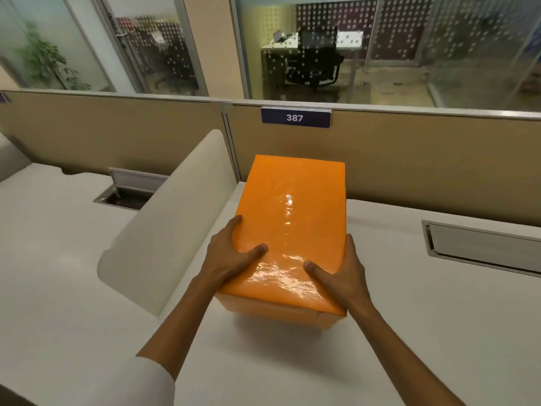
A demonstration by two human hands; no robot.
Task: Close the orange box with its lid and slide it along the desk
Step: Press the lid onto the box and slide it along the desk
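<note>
Left hand [234,253] and right hand [339,273] clamped on near corners of one orange box [292,218], its one lid [295,200] on, box on white surface [439,332], beside one white divider [175,218], two cable hatches, one "387" sign [295,117].

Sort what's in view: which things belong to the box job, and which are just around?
In the job: orange box, its lid already on top, left hand, right hand, desk.

Just around: white divider, number plate 387, cable hatch, office chair, plant.
</note>
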